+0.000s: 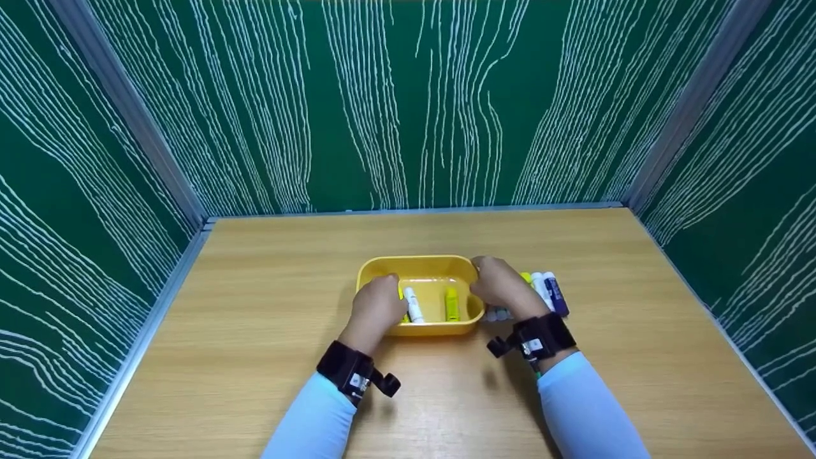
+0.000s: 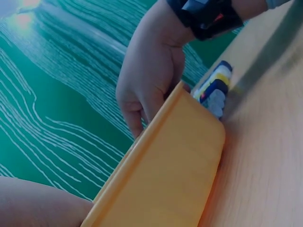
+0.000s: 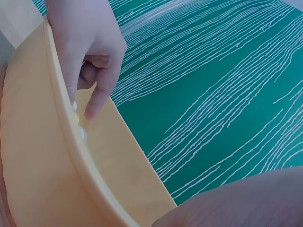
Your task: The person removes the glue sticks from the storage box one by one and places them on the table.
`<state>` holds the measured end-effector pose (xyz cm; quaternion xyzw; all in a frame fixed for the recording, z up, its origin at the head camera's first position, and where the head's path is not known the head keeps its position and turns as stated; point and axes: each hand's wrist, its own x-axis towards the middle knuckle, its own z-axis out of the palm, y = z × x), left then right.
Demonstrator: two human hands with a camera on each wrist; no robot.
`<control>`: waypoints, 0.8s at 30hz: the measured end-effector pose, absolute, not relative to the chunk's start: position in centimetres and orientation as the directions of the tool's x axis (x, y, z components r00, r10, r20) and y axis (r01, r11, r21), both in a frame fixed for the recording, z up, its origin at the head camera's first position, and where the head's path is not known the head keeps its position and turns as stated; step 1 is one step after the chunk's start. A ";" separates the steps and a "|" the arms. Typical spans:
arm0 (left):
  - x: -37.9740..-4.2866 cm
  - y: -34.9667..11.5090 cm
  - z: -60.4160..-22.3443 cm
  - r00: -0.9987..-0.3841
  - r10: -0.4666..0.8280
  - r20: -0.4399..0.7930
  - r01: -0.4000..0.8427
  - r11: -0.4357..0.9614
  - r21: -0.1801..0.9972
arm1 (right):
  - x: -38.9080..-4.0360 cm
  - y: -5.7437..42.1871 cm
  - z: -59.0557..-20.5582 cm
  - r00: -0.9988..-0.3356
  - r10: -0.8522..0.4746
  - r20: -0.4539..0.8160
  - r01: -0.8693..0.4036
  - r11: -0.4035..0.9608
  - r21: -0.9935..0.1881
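Note:
A yellow plastic bin [image 1: 440, 329] sits on the table between the two hands. At its left end, my left hand [image 1: 379, 301] grips the wall, fingers reaching down inside. Opposite, my right hand [image 1: 500, 285] holds the right end by the rim; the right-hand fingers [image 2: 135, 124] dip inside in the left wrist view. Within the bin lie a white tube [image 1: 414, 305] and a yellow tube [image 1: 452, 305], stubby like glue sticks or markers. Another bit of yellow shows beside the left hand. How the left thumb lies is hidden.
Right of the bin, partly behind the right hand, several similar tubes lie side by side, among them a dark blue one [image 1: 556, 294] and a white one [image 1: 542, 290]. Green panels [image 1: 421, 108] with white wavy lines enclose the wooden table [image 1: 287, 255] at the back and sides.

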<state>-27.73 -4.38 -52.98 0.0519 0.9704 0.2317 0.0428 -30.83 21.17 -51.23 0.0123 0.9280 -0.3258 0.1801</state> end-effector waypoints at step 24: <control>-28.8 3.5 -51.0 -0.949 0.247 -0.195 0.118 0.855 0.504 | -30.9 21.4 -51.7 -0.961 -0.160 -0.226 0.002 0.812 -0.584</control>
